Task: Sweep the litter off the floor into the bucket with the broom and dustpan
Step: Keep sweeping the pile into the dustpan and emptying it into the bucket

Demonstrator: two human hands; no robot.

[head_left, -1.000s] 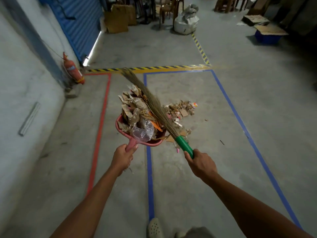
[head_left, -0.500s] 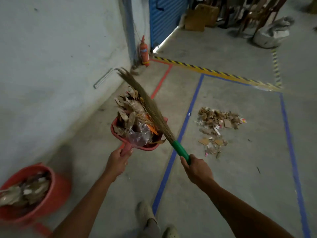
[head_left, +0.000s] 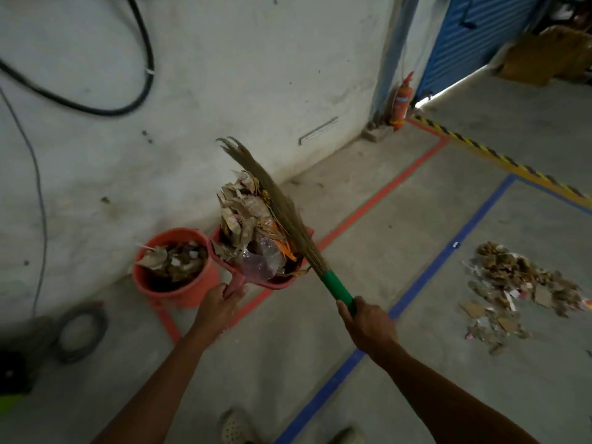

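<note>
Left hand (head_left: 221,304) is wrapped around the handle of the red dustpan (head_left: 274,284), just below the middle of the frame. Right hand (head_left: 368,325) is clenched on the green grip of the broom (head_left: 287,219), and the bristles lie across the heaped litter (head_left: 246,216) in the pan. The pan is held just beside the red bucket (head_left: 189,293), which sits by the wall left of centre with scraps already in it. A loose pile (head_left: 512,283) of more scraps lies on the floor at the right edge, past the blue tape line (head_left: 432,267).
</note>
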